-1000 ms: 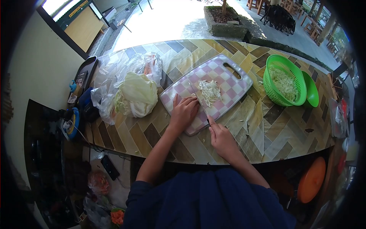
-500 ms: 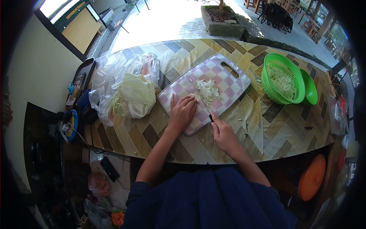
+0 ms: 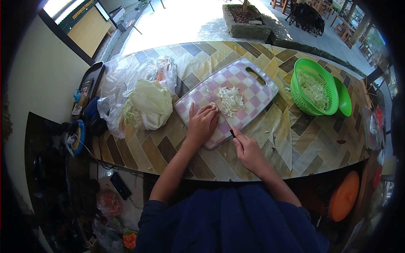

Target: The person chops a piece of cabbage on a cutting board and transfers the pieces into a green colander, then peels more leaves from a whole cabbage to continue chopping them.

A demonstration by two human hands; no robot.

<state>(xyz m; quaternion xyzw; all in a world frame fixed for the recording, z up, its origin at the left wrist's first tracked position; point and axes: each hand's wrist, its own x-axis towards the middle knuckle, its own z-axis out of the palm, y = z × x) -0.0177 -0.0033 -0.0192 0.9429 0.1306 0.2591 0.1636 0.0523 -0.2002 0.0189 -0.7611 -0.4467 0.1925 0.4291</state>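
On the pink-and-white checked cutting board [image 3: 196, 95], my left hand [image 3: 202, 125] presses down on a small piece of cabbage [image 3: 214, 105], its fingers bent and mostly covering it. My right hand [image 3: 247, 148] is closed round the black handle of a knife [image 3: 225, 119], whose thin blade points away from me beside my left fingertips. Shredded cabbage [image 3: 230, 101] lies in a loose pile just right of the blade. Left of the board rests a large pale cabbage [image 3: 148, 105], partly on clear plastic bags.
A green colander [image 3: 298, 89] with shredded cabbage stands at the right, a green bowl [image 3: 344, 99] beside it. Behind the cabbage, a plastic bag [image 3: 166, 71] holds something orange. A dark tray [image 3: 95, 71] and a cable lie at the left edge. An orange disc-shaped object [image 3: 344, 196] is below.
The knife and my right hand have shifted slightly left, bringing the blade closer to my left fingertips. My left hand stays in nearly the same place on the cabbage.
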